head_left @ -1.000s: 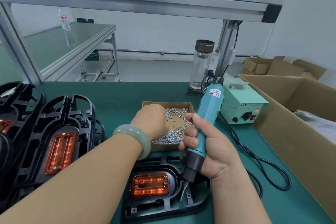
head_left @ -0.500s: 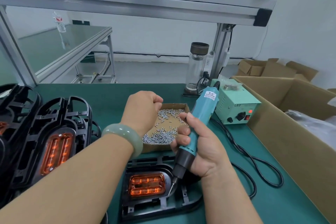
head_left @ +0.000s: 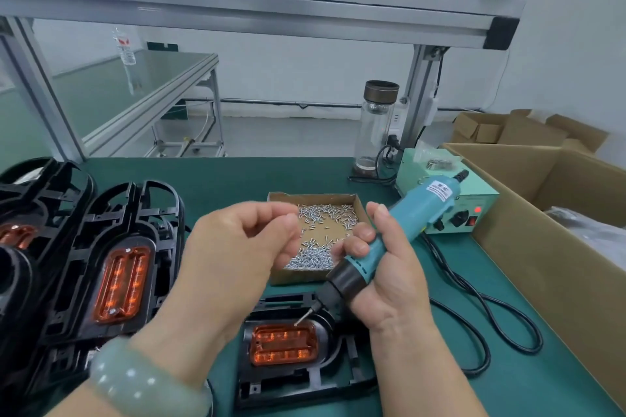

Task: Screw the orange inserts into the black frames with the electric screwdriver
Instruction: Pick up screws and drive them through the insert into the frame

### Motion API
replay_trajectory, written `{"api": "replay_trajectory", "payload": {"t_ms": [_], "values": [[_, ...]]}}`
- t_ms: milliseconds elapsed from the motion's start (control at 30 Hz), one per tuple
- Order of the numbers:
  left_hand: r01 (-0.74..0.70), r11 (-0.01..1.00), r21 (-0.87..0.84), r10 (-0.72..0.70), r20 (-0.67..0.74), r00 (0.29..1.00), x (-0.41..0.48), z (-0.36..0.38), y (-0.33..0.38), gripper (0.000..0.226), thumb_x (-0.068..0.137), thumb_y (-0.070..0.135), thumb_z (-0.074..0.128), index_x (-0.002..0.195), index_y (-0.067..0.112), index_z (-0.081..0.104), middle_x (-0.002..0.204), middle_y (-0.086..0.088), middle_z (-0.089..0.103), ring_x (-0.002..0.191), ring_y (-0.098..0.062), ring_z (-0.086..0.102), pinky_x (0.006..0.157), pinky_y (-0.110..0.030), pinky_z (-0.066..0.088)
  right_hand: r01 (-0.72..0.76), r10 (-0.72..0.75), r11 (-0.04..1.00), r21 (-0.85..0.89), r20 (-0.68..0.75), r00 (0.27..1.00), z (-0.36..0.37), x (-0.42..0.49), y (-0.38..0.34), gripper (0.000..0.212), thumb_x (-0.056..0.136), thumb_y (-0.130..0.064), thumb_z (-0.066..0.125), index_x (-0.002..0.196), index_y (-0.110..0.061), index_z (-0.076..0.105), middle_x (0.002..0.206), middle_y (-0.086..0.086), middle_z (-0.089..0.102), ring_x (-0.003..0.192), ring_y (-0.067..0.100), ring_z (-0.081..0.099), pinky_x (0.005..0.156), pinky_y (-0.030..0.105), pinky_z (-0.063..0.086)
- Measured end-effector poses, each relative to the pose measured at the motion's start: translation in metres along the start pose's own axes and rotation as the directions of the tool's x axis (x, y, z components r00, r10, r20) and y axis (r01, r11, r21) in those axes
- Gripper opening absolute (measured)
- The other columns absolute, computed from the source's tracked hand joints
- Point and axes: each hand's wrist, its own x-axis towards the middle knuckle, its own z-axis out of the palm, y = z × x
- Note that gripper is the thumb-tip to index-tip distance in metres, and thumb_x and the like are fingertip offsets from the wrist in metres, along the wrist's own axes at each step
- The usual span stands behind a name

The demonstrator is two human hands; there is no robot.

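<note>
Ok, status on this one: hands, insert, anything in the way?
Left hand pinched above screw box, screw not visible. Right hand grips screwdriver, bit at insert corner. Nothing blocking.

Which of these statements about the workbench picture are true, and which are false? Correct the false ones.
1. The right hand grips the screwdriver. True.
2. The cardboard tray is empty. False: it holds many small screws.
3. The left hand rests on the black frame. False: it is held up clear of the frame, in front of the tray.
4. The screwdriver's tip points down at the orange insert. True.
5. The glass bottle lies on its side. False: it stands upright.
</note>
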Motion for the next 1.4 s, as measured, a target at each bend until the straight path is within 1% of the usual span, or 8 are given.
{"api": "replay_trajectory", "payload": {"t_ms": [133,233,500,567,700,833,1000,1400], "values": [[0.080,0.997,-0.017,-0.080,-0.005,0.997,-0.025,-0.014,-0.010,0.026,0.079,0.014,0.068,0.079,0.040,0.073,0.069,0.002,0.071,0.061,-0.006,0.065,0.057,-0.019,0.050,0.073,-0.071,0.994,0.087,-0.029,0.997,0.001,-0.002,0.000,0.011,0.088,-0.024,0.064,0.084,-0.020,0.054,0.055,-0.007,0.044,0.039,0.006,0.039,0.056,0.024,0.049],[0.180,0.983,-0.046,-0.181,-0.002,0.984,-0.036,-0.023,-0.020,0.032,0.079,0.008,0.070,0.082,0.040,0.073,0.073,0.000,0.073,0.067,-0.012,0.070,0.062,-0.023,0.052,0.098,-0.096,0.987,0.124,-0.023,0.995,0.002,-0.002,-0.001,0.012,0.087,-0.027,0.063,0.082,-0.020,0.054,0.056,-0.009,0.044,0.040,0.004,0.040,0.057,0.023,0.049],[0.375,0.924,-0.077,-0.375,0.003,0.927,-0.049,-0.012,-0.036,0.018,0.082,0.017,0.070,0.069,0.030,0.076,0.068,-0.006,0.073,0.052,-0.011,0.065,0.046,-0.017,0.049,0.152,-0.154,0.974,0.166,0.001,0.988,0.001,-0.004,0.002,0.012,0.078,-0.030,0.065,0.082,-0.022,0.058,0.056,-0.010,0.044,0.041,0.005,0.041,0.061,0.024,0.048],[0.381,0.918,-0.112,-0.384,-0.006,0.923,-0.049,-0.008,-0.036,0.018,0.082,0.017,0.069,0.068,0.027,0.076,0.066,-0.008,0.072,0.051,-0.010,0.064,0.044,-0.016,0.048,0.169,-0.172,0.971,0.169,0.003,0.985,0.001,-0.004,0.003,0.009,0.077,-0.030,0.065,0.073,-0.022,0.065,0.056,-0.010,0.044,0.041,0.005,0.041,0.061,0.025,0.048],[0.377,0.917,-0.129,-0.384,-0.035,0.923,-0.048,-0.007,-0.038,0.018,0.082,0.017,0.069,0.068,0.026,0.076,0.067,-0.008,0.072,0.052,-0.010,0.063,0.045,-0.017,0.048,0.183,-0.185,0.961,0.209,-0.011,0.983,0.002,-0.004,0.001,0.023,0.076,-0.030,0.066,0.054,-0.023,0.069,0.056,-0.010,0.043,0.040,0.005,0.042,0.059,0.022,0.050],[0.405,0.900,-0.162,-0.410,0.000,0.912,-0.047,0.000,-0.036,0.019,0.083,0.015,0.069,0.068,0.024,0.076,0.068,-0.009,0.072,0.051,-0.010,0.062,0.044,-0.017,0.048,0.181,-0.185,0.959,0.219,-0.004,0.983,0.003,-0.004,0.001,0.021,0.076,-0.029,0.066,0.056,-0.022,0.068,0.056,-0.010,0.043,0.040,0.004,0.042,0.058,0.021,0.051],[0.416,0.883,-0.219,-0.433,-0.036,0.901,-0.045,0.002,-0.036,0.023,0.083,0.012,0.069,0.061,0.008,0.073,0.065,-0.012,0.070,0.048,-0.011,0.060,0.041,-0.018,0.048,0.179,-0.184,0.963,0.202,0.004,0.983,0.003,-0.005,0.002,0.028,0.078,-0.031,0.063,0.051,-0.024,0.067,0.054,-0.011,0.044,0.039,0.004,0.043,0.058,0.020,0.051],[0.455,0.819,-0.350,-0.488,-0.007,0.873,-0.045,0.006,-0.030,0.017,0.083,0.015,0.066,0.080,-0.002,0.069,0.062,-0.009,0.068,0.046,-0.009,0.058,0.040,-0.017,0.048,0.187,-0.191,0.962,0.201,0.002,0.982,0.005,-0.007,0.005,0.031,0.081,-0.030,0.062,0.052,-0.024,0.068,0.054,-0.011,0.044,0.040,0.004,0.043,0.058,0.020,0.051]]}}
